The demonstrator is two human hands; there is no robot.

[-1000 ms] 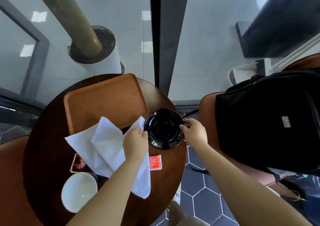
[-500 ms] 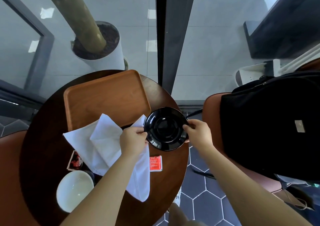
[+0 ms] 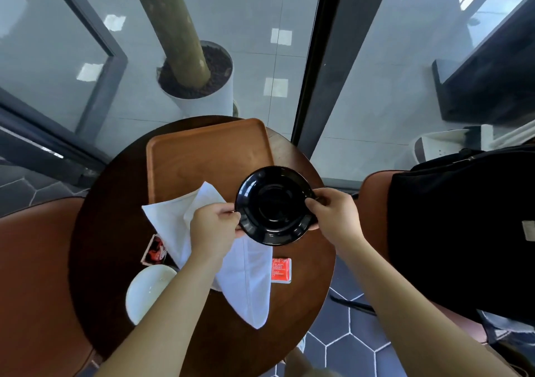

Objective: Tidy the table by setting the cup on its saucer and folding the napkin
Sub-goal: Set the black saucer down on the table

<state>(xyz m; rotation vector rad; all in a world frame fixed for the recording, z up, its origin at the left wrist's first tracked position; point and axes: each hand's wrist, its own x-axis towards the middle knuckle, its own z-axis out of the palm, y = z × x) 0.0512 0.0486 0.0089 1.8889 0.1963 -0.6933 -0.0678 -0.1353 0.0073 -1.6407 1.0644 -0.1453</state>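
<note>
The saucer (image 3: 275, 206), black and glossy, sits face-up over the right side of the round table (image 3: 95, 232), its near rim overlapping the white napkin (image 3: 246, 275). I see my left hand (image 3: 214, 229) pinching its left rim and my right hand (image 3: 333, 217) pinching the right rim. The wooden tray (image 3: 202, 159) crowds the far edge; a red packet (image 3: 280, 270) lies just beyond the near rim. The napkin's long axis runs diagonally from the tray towards me. The white cup (image 3: 149, 291) stands near-left, well apart; open wood lies beside it.
</note>
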